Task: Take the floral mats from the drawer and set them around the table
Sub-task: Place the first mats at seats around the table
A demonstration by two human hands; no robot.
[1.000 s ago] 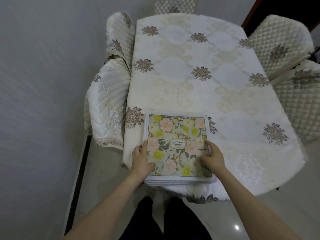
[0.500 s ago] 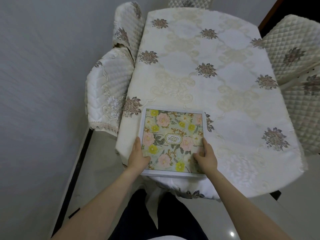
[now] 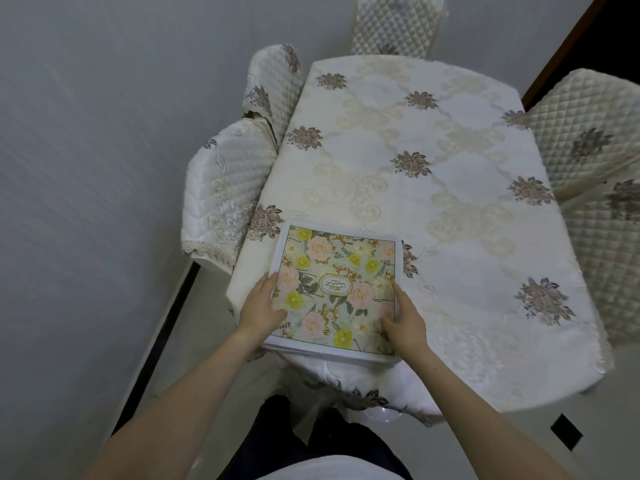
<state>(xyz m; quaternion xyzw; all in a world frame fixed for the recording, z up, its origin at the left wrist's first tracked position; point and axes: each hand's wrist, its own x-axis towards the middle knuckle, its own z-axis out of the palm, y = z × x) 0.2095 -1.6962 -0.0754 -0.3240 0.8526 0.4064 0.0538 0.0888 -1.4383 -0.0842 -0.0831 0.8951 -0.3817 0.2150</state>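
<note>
At the worktop (image 3: 450, 209) near edge, stacked floral mats (image 3: 334, 289) are pressed flat by left hand (image 3: 261, 308) and right hand (image 3: 403, 322), fingers relaxed; mat count unclear, lower mats hidden.

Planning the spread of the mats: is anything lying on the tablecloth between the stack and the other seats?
Nothing visible does. The stack of floral mats sits at the near edge under the left hand and right hand; the tablecloth beyond shows only its pattern.

Mats (image 3: 337, 289) lie at table's (image 3: 450, 188) near edge, apparently stacked.
</note>
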